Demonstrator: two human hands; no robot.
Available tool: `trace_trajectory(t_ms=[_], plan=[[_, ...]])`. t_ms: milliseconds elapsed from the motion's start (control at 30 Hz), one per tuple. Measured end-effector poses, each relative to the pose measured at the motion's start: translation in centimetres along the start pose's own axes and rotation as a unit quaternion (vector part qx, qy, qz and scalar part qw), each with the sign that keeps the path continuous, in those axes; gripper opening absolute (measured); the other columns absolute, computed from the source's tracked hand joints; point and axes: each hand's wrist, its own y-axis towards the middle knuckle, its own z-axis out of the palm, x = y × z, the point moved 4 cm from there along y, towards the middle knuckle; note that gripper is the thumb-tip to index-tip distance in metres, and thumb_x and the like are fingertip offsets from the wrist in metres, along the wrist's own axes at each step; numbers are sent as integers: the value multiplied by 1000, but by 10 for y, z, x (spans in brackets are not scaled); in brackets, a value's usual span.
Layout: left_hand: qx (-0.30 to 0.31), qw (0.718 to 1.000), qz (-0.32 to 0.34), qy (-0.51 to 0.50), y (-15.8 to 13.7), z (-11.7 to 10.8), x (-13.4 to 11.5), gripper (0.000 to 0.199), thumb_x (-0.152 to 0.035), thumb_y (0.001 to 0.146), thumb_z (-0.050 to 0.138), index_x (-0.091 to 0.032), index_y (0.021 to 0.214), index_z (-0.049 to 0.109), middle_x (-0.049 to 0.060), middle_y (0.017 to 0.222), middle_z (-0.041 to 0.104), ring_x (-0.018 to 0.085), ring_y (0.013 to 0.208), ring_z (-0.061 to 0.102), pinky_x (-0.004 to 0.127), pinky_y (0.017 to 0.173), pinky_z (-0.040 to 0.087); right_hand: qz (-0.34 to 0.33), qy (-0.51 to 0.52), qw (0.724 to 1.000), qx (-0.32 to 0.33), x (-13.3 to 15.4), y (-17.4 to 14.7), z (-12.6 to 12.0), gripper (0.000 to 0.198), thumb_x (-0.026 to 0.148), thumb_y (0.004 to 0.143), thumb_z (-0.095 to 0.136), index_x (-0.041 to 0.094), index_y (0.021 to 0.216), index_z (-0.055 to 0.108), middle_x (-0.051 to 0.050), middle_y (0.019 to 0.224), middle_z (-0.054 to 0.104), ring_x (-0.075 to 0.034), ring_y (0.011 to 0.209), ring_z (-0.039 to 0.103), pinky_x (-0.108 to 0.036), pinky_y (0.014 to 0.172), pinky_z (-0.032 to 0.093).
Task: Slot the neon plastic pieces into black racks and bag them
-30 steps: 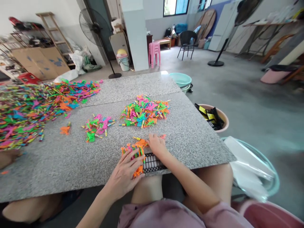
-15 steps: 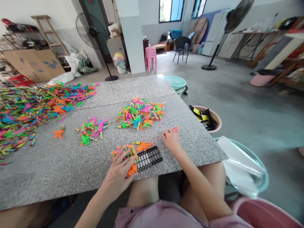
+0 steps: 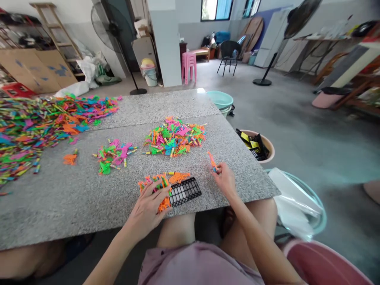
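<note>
My left hand [image 3: 150, 202] lies with fingers spread over a row of small plastic toy guns [image 3: 164, 204], mostly orange, in the left part of a black plastic rack [image 3: 187, 192]. The right part of the rack shows bare slots. Just behind it lies an orange toy gun [image 3: 179, 177]. To the right of the rack, my right hand [image 3: 225, 180] is closed on a small orange-pink toy gun [image 3: 211, 159], which points up and away from the fingers with a bit of blue near the fingertips. Part of that toy is hidden by my fingers.
A heap of toy guns [image 3: 175, 138] sits mid-table, a smaller pile [image 3: 114, 154] left of it. A large mass of them [image 3: 44, 126] covers the far left. Beyond the right edge stand a tub with black racks [image 3: 257, 146], a plastic-covered basin [image 3: 292, 198] and a pink tub [image 3: 320, 261].
My right hand has drawn back towards me and slightly right, and the toy gun now shows upright in its fingers. My left hand stays on the rack. The view has tilted slightly.
</note>
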Motion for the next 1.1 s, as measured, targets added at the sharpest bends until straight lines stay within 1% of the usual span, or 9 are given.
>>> trace_trajectory(t_ms=[33,100,167,333,500,667,733,900,1100], plan=[[2,1000,0,-4,1,-1,-1,38,-33,92,59,-20,127,56,6,128,65,31,136,39,53,113,34,-2,92,995,33,1,-9,7,31,28,79,65,16,107,56,-5,80,67,-21,76,64,-31,69,48],[2,1000,-2,-12,2,-3,-3,34,-32,91,59,-19,122,58,7,129,64,31,136,39,54,113,34,-21,253,958,136,14,-33,31,31,32,75,66,18,101,58,-1,75,65,-17,66,62,-27,61,48],[-4,1000,-5,-22,3,-5,-5,29,-31,90,60,-18,116,60,8,128,64,31,135,39,53,114,34,-46,312,924,218,33,-59,55,22,32,74,65,18,92,60,1,70,64,-15,60,60,-25,55,47],[-13,1000,-7,-27,4,-6,-9,26,-27,90,60,-17,114,60,8,126,65,31,135,40,53,114,34,-158,149,952,217,71,-89,83,3,19,74,64,18,77,64,-3,75,68,-17,68,63,-26,65,47],[-18,999,-9,-26,3,-5,-9,28,-26,89,60,-18,116,58,8,125,65,31,134,41,53,113,35,-224,-8,945,239,87,-88,86,16,12,72,64,16,88,67,-7,82,72,-20,76,67,-25,66,44],[-28,999,-29,-17,3,-5,-9,49,-25,88,60,-17,135,47,11,124,65,31,134,42,51,111,37,-170,-3,955,243,84,-87,82,9,18,73,69,16,82,67,-5,73,71,-18,66,65,-22,57,39],[-22,999,-27,-20,3,-5,-10,42,-23,89,59,-18,130,50,9,125,64,30,135,41,52,112,36,-148,21,962,228,81,-88,79,7,22,75,70,16,78,67,-4,73,71,-17,65,65,-21,57,39],[-15,999,-26,-33,5,-6,-11,13,-22,87,60,-20,100,60,5,126,64,31,133,41,54,113,34,-196,-17,960,198,82,-89,77,10,22,77,68,18,86,68,-5,81,73,-18,73,67,-23,62,41],[-19,998,-36,-42,4,-6,-11,10,-20,88,57,-19,98,60,5,125,65,30,133,42,54,113,35,-189,-62,962,189,79,-86,79,8,26,77,68,19,82,68,-5,78,73,-19,73,68,-23,62,39]])
